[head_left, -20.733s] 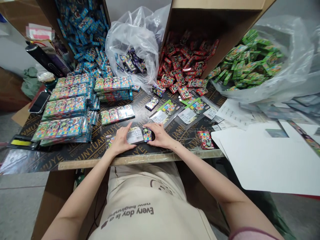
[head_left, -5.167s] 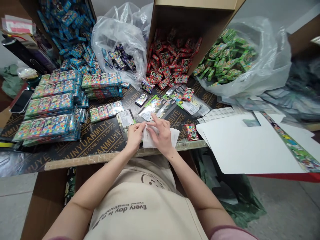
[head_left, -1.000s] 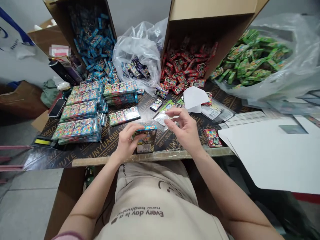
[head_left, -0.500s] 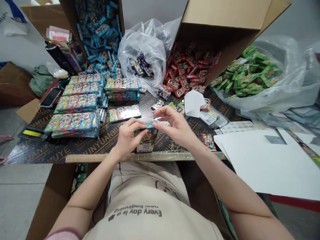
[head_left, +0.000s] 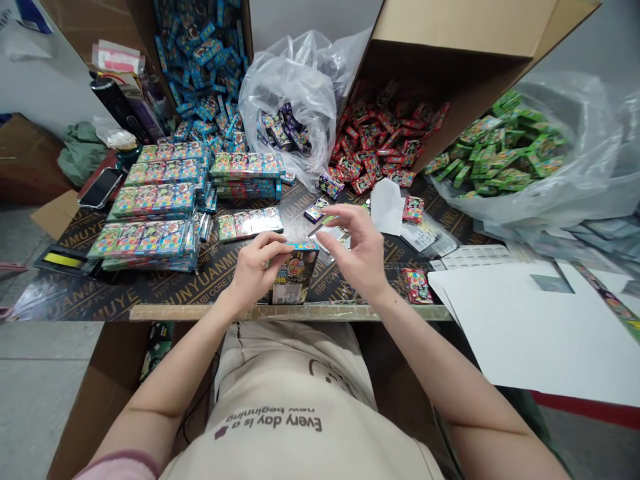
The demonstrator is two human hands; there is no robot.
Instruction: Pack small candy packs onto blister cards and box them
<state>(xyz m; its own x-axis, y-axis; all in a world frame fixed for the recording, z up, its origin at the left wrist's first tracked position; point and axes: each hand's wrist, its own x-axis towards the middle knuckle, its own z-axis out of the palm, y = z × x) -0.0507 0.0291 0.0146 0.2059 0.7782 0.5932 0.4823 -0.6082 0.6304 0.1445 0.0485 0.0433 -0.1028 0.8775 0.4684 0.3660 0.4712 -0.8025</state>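
Observation:
A dark printed box [head_left: 296, 275] with a blue top edge stands upright at the table's front edge. My left hand [head_left: 257, 267] grips its upper left corner between thumb and fingers. To the right of the box, my right hand [head_left: 357, 250] is raised with thumb and fingers curved apart, nothing between them. Behind its fingertips lies a clear packet with a pale insert [head_left: 330, 239], partly hidden. A shiny wrapped row of small boxes [head_left: 250, 223] lies beyond my left hand. A small purple box [head_left: 316, 211] rests behind my right hand.
Stacks of wrapped colourful packs [head_left: 150, 200] stand at the left, by a phone [head_left: 101, 187]. Behind are heaps of blue boxes [head_left: 203, 87], red boxes [head_left: 375, 143] and green boxes [head_left: 510, 150]. White sheets [head_left: 540, 333] overhang the table at right.
My right hand has drawn back to the right from the box top, its fingers spreading. The clear crumpled film above the box no longer shows. My left hand keeps its grip.

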